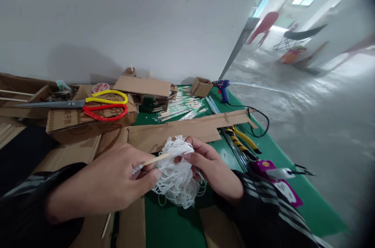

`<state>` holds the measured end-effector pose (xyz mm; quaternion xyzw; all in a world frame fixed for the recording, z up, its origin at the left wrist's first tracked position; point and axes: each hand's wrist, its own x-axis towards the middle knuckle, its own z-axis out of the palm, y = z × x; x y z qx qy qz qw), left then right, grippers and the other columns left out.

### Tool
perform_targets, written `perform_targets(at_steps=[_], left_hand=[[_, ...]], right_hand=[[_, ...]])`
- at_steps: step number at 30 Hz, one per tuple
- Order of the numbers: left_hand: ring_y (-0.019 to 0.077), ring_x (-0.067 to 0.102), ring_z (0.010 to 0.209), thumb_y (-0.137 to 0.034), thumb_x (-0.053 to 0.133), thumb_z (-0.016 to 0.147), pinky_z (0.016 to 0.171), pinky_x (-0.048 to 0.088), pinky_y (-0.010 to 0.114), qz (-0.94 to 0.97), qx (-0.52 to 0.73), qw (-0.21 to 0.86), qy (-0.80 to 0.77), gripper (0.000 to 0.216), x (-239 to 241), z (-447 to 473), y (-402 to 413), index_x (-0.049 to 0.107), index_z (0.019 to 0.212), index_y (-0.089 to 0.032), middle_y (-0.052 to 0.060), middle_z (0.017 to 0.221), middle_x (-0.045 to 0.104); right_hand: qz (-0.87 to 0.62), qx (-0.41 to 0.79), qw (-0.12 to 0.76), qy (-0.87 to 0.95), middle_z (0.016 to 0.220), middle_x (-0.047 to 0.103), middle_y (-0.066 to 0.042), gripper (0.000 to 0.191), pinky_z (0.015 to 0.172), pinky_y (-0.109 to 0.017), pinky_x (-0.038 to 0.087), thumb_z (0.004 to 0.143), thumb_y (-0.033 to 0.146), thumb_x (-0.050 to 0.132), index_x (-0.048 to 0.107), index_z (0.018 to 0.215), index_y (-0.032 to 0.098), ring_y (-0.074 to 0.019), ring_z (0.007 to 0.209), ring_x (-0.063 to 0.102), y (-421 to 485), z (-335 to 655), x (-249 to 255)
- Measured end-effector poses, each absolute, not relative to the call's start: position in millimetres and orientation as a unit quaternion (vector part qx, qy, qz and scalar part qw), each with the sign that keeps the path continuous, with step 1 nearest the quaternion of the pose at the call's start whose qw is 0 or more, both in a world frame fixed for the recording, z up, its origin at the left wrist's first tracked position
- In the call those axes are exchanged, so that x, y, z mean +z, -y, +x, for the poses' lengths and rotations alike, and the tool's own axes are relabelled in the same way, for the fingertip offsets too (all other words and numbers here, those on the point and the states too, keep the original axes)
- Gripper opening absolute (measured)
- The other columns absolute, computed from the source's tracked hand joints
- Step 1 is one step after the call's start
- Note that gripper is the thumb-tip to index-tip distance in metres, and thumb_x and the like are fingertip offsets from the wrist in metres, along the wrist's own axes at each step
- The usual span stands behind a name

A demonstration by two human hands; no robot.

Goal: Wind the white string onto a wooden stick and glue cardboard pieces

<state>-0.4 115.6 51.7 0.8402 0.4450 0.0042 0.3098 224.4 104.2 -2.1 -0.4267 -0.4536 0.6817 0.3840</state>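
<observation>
My left hand [129, 175] is closed around a thin wooden stick [158, 158], whose tip points up and to the right. Something white, perhaps string, shows at the stick's near end between my fingers. A loose tangle of white string [180, 185] hangs in front of me, between my two hands and above the green table [172, 228]. The fingers of my right hand [209, 162] pinch the string at its upper right side. My left thumb touches the tangle's left edge.
Scissors [84, 105] with yellow and red handles lie on a cardboard box [68, 119] at left. A cut cardboard strip [175, 131] crosses the table. Behind it are packaged sticks [181, 105] and a blue glue gun [224, 91]. Pliers [243, 140] lie at right, near the table edge.
</observation>
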Motion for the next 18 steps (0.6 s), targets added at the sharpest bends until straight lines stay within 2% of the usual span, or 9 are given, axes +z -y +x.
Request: perform_targets(at_steps=[4,8,11,16,18], left_hand=[[0.0096,0.038,0.053,-0.044,0.038,0.095,0.051,0.021,0.026,0.831,0.053,0.311,-0.458,0.040,53,8,-117,0.045,0.063,-0.019,-0.007,0.057,0.047],[0.0118,0.048,0.058,-0.038,0.038,0.096,0.055,0.026,0.026,0.829,0.066,0.350,-0.431,0.030,53,14,-113,0.060,0.082,-0.025,-0.006,0.066,0.059],[0.0129,0.053,0.060,-0.034,0.039,0.096,0.057,0.027,0.026,0.829,0.064,0.354,-0.428,0.027,52,15,-110,0.065,0.089,-0.029,-0.006,0.070,0.065],[0.0178,0.065,0.077,-0.036,0.040,0.096,0.065,0.033,0.026,0.826,0.073,0.334,-0.447,0.031,49,16,-108,0.060,0.120,-0.037,-0.005,0.095,0.074],[0.0201,0.066,0.080,-0.039,0.039,0.096,0.066,0.034,0.028,0.825,0.069,0.318,-0.462,0.034,48,17,-108,0.057,0.125,-0.038,-0.003,0.098,0.075]], right_hand=[[-0.412,0.695,0.385,0.447,0.061,0.047,0.007,0.023,0.040,-0.016,0.028,0.080,0.036,0.066,0.050,0.080,0.019,-0.0045,0.044,0.036,-103,225,-4],[-0.404,0.685,0.381,0.471,0.061,0.045,0.007,0.023,0.040,-0.017,0.027,0.082,0.038,0.066,0.053,0.082,0.019,-0.0045,0.045,0.036,-102,224,-3],[-0.401,0.684,0.379,0.476,0.061,0.045,0.007,0.024,0.039,-0.017,0.027,0.081,0.039,0.066,0.055,0.082,0.019,-0.0047,0.045,0.036,-102,223,-3],[-0.406,0.691,0.389,0.455,0.057,0.043,0.008,0.024,0.039,-0.016,0.030,0.080,0.039,0.068,0.055,0.080,0.019,-0.0049,0.044,0.036,-102,223,-3],[-0.402,0.697,0.393,0.444,0.055,0.043,0.008,0.023,0.038,-0.015,0.031,0.079,0.037,0.069,0.055,0.079,0.019,-0.0049,0.043,0.037,-101,224,-4]])
